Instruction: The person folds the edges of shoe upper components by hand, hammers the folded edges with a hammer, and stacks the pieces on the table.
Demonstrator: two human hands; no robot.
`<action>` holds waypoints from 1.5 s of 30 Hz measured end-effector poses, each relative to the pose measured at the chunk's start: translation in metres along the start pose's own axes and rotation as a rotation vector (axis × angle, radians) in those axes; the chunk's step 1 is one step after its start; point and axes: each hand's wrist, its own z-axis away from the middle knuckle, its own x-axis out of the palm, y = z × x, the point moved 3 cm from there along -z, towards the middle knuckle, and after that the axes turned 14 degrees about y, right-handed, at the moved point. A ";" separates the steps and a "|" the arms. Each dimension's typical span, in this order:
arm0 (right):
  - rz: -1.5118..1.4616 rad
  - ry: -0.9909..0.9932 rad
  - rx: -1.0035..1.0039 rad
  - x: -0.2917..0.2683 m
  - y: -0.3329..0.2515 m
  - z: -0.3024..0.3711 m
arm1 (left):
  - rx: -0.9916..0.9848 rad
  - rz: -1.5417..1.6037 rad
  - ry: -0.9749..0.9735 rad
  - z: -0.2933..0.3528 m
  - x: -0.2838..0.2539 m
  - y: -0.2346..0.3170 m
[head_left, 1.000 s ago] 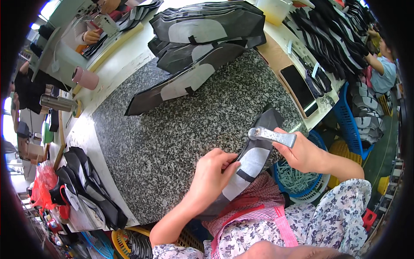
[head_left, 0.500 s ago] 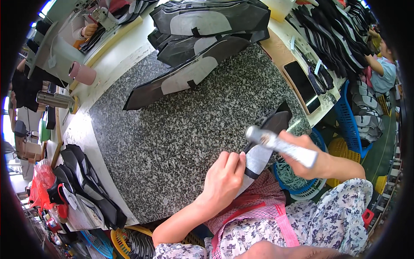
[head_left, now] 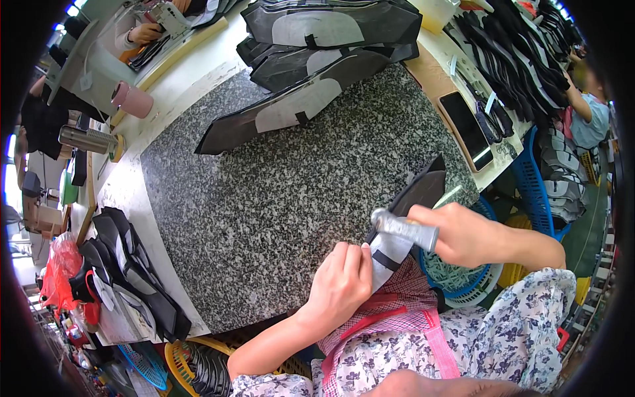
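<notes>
My right hand [head_left: 458, 233] is wrapped round a metal hammer [head_left: 405, 229], whose round head is over the edge of a black piece with a grey patch [head_left: 421, 192]. That long, curved piece lies at the near right edge of the speckled stone slab [head_left: 278, 205]. With its fingers bent together, my left hand [head_left: 342, 274] holds the edge of the piece next to a small black strip. The near end of the piece hangs toward my checked apron. Whether the hammer touches the piece, I cannot tell.
Similar pieces are stacked at the slab's far side [head_left: 317, 30] and at the left [head_left: 135, 278]. A phone [head_left: 465, 129] and scissors [head_left: 493, 122] lie on the right. A blue basket with pale scraps [head_left: 453, 268] stands below. Co-workers sit beyond; a pink cup [head_left: 132, 99] stands left.
The hammer has come down and left, closer to the piece, and is less blurred. My left hand has shifted slightly down the edge. The view has tilted a little.
</notes>
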 end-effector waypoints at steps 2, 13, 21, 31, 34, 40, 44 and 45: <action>-0.046 0.093 0.053 -0.012 -0.007 -0.003 | 0.028 -0.067 0.011 0.005 0.001 0.000; -0.010 0.045 0.002 0.005 -0.011 -0.003 | -0.386 0.169 0.187 0.027 -0.010 -0.009; 0.029 -0.006 -0.128 0.015 -0.023 -0.003 | -0.066 -0.011 0.100 0.035 -0.008 0.003; 0.049 -0.053 0.021 0.027 -0.022 -0.004 | -0.287 0.142 0.123 0.046 -0.016 -0.001; -0.117 0.054 -0.092 0.018 -0.043 -0.003 | -0.190 0.035 0.131 0.044 -0.017 0.005; -0.039 0.144 -0.052 0.007 -0.024 0.000 | -0.194 0.033 0.151 0.032 -0.007 0.001; -0.049 0.213 -0.037 -0.001 -0.024 0.012 | -0.157 -0.025 0.201 0.002 0.017 -0.001; 0.087 0.077 0.089 0.005 -0.014 0.012 | -0.223 0.041 0.218 -0.003 0.016 -0.004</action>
